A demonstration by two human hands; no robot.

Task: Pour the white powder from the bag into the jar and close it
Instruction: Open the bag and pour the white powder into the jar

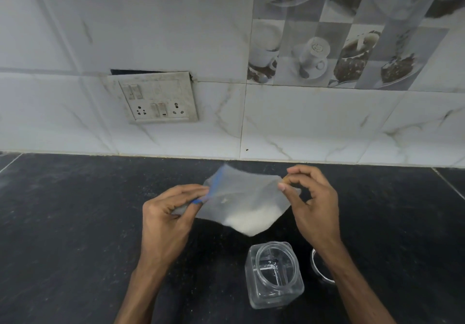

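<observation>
A clear plastic bag point(241, 198) with a blue zip strip hangs above the dark counter, and white powder point(251, 219) has gathered in its lowest corner. My left hand point(166, 213) pinches the bag's zip end on the left. My right hand point(312, 198) pinches the opposite corner with thumb and forefinger. Just below the bag stands a clear square jar point(275, 274) with a round open mouth and nothing visible inside. To the right of the jar the lid point(320, 267) lies on the counter, mostly hidden by my right forearm.
The black stone counter point(75, 223) runs left and right of the jar. A white tiled wall point(302, 122) rises behind it, with a switch and socket plate point(157, 97) above the counter's back edge.
</observation>
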